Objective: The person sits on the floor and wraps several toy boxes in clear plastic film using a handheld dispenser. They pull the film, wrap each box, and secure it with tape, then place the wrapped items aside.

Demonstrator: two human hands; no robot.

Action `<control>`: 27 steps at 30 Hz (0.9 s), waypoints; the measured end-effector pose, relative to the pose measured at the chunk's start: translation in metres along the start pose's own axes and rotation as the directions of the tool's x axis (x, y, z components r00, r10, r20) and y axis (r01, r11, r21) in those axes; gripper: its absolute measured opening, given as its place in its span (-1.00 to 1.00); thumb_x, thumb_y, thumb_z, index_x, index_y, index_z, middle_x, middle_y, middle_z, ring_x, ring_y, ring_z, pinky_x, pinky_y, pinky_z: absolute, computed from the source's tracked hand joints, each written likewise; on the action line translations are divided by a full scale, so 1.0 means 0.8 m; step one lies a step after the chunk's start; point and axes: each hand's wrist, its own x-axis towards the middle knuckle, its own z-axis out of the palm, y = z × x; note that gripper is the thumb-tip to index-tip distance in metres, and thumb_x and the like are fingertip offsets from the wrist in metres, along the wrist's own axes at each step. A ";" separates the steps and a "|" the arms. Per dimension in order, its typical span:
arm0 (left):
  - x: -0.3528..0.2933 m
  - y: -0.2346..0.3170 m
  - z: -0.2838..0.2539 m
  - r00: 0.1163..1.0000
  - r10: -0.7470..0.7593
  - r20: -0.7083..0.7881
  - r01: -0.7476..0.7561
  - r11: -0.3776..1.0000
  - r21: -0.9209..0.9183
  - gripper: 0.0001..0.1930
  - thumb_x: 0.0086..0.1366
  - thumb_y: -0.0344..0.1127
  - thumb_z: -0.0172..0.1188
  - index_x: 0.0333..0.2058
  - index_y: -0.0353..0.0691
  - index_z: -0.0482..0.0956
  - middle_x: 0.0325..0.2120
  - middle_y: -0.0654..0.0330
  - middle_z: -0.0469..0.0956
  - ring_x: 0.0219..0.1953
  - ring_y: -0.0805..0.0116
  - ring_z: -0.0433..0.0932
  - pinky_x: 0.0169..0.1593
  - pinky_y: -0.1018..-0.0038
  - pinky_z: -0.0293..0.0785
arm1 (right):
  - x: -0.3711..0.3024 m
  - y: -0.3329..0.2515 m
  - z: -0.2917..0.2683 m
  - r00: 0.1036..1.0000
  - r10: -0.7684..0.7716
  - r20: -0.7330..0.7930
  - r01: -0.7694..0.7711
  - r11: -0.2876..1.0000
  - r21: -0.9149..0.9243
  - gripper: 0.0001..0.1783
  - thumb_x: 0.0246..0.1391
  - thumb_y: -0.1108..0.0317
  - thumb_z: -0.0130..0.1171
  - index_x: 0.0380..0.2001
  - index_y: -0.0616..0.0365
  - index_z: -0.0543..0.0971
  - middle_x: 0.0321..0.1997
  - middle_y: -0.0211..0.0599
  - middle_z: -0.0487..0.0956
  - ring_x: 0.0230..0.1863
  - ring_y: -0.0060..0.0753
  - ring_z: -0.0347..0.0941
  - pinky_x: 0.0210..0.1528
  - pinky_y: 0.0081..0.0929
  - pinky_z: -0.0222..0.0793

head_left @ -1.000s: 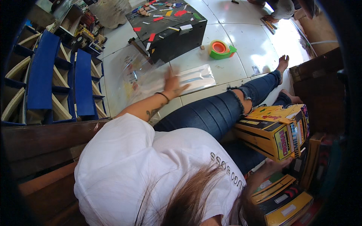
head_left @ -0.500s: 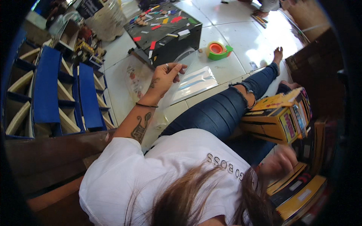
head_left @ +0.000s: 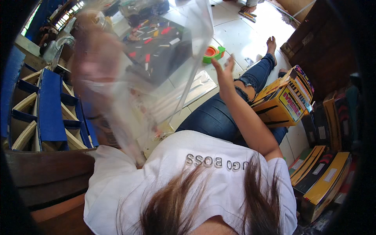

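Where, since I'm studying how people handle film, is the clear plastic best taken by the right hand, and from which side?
The clear plastic is probably best pinched along its free edge, coming from the person's right. Held up by the blurred left hand, it spreads wide and thin, and that free edge faces the open right hand.

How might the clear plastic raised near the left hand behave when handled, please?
The clear plastic is probably light, as it looks thin and see-through. It may flop or bend easily, since it shows folds. Its glossy shine suggests it could feel slippery.
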 end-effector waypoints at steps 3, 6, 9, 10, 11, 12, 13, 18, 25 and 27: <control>0.018 0.103 -0.019 0.983 0.163 0.090 -0.161 0.986 -0.031 -0.89 0.37 -0.50 -0.11 -0.27 -0.38 0.40 -0.79 0.35 0.33 -0.79 0.56 0.16 -0.64 0.62 0.08 | 0.003 0.061 0.031 0.766 0.272 0.583 -0.566 0.716 0.409 -0.01 0.07 -0.17 0.13 0.35 0.08 -0.10 0.34 -0.16 0.06 0.29 -0.14 0.08 0.29 -0.10 0.03; -0.009 0.143 -0.082 0.881 0.365 -0.301 -0.272 0.911 0.310 -0.88 0.39 -0.44 -0.09 -0.35 -0.32 0.37 -0.75 0.36 0.23 -0.77 0.55 0.07 -0.63 0.64 0.01 | -0.006 0.075 0.038 0.571 -0.111 0.813 -0.705 0.440 0.555 -0.27 0.21 -0.07 -0.01 0.28 0.10 0.09 0.04 -0.20 0.44 0.00 -0.16 0.43 0.12 -0.11 0.30; -0.065 0.139 -0.185 0.748 0.277 -0.604 0.013 0.903 0.430 -0.79 0.38 -0.20 0.02 -0.28 -0.23 0.48 -0.77 0.42 0.15 -0.78 0.61 0.00 -0.66 0.62 -0.04 | -0.009 0.047 0.004 0.727 -0.188 0.660 -0.503 0.507 0.700 -0.63 0.25 0.12 0.01 0.00 0.12 0.42 -0.21 -0.29 0.53 -0.19 -0.34 0.49 -0.08 -0.29 0.42; -0.088 0.133 -0.223 0.704 0.273 -0.656 0.152 0.844 0.514 -0.75 0.38 -0.11 0.06 -0.27 -0.18 0.51 -0.78 0.44 0.12 -0.78 0.63 -0.02 -0.68 0.61 -0.05 | -0.014 0.038 -0.018 0.787 -0.117 0.606 -0.463 0.538 0.704 -0.74 0.25 0.19 0.02 -0.13 0.12 0.47 -0.29 -0.31 0.54 -0.26 -0.40 0.49 -0.16 -0.38 0.42; -0.114 0.125 -0.260 0.702 0.176 -0.690 0.267 0.833 0.484 -0.71 0.37 -0.04 0.06 -0.23 -0.16 0.52 -0.79 0.46 0.12 -0.79 0.66 0.00 -0.66 0.64 -0.01 | -0.017 0.030 -0.043 0.837 -0.045 0.546 -0.426 0.573 0.700 -0.82 0.25 0.26 0.04 -0.25 0.12 0.52 -0.36 -0.33 0.55 -0.34 -0.45 0.48 -0.24 -0.46 0.42; -0.138 0.109 -0.298 0.571 0.201 -0.796 0.423 0.759 0.495 -0.65 0.36 0.01 0.05 -0.18 -0.18 0.52 -0.78 0.46 0.14 -0.79 0.64 0.04 -0.64 0.64 0.03 | -0.015 0.024 -0.061 0.832 -0.043 0.554 -0.408 0.630 0.661 -0.80 0.26 0.25 0.04 -0.26 0.14 0.53 -0.39 -0.35 0.55 -0.36 -0.48 0.48 -0.27 -0.50 0.41; -0.167 0.095 -0.329 0.570 0.146 -0.808 0.542 0.672 0.504 -0.61 0.34 0.04 0.08 -0.15 -0.21 0.53 -0.77 0.45 0.15 -0.77 0.61 0.09 -0.64 0.62 0.04 | -0.018 0.021 -0.080 0.827 -0.043 0.561 -0.385 0.684 0.620 -0.78 0.26 0.24 0.04 -0.26 0.17 0.53 -0.41 -0.37 0.54 -0.39 -0.52 0.47 -0.31 -0.55 0.40; -0.232 0.066 -0.386 0.440 -0.036 -0.897 0.855 -0.287 0.431 -0.52 0.28 -0.01 0.13 -0.06 -0.33 0.51 -0.46 0.13 0.58 -0.48 0.33 0.50 -0.38 0.46 0.40 | -0.030 0.027 -0.134 0.855 0.032 0.518 -0.287 0.860 0.421 -0.78 0.22 0.25 0.12 -0.40 0.18 0.54 -0.53 -0.50 0.47 -0.54 -0.70 0.32 -0.49 -0.69 0.20; -0.047 -0.078 -0.197 0.788 -0.227 -0.573 0.603 0.093 0.792 -0.60 0.29 -0.01 0.06 -0.35 -0.32 0.56 -0.61 0.24 0.52 -0.51 0.42 0.51 -0.38 0.47 0.47 | -0.077 0.009 -0.081 0.965 -0.054 0.256 0.060 0.998 -0.017 -0.59 0.11 0.25 0.26 -0.70 0.17 0.39 -0.70 -0.66 0.25 -0.64 -0.73 0.08 -0.61 -0.59 0.00; -0.031 -0.175 -0.135 0.660 -0.608 -0.441 0.679 0.232 0.697 -0.54 0.32 0.02 0.04 -0.19 -0.35 0.57 -0.50 0.18 0.52 -0.51 0.43 0.51 -0.48 0.52 0.49 | -0.091 0.003 -0.061 0.927 -0.167 0.336 0.223 0.966 -0.134 -0.59 0.10 0.24 0.26 -0.68 0.21 0.39 -0.71 -0.63 0.24 -0.64 -0.72 0.08 -0.61 -0.56 0.02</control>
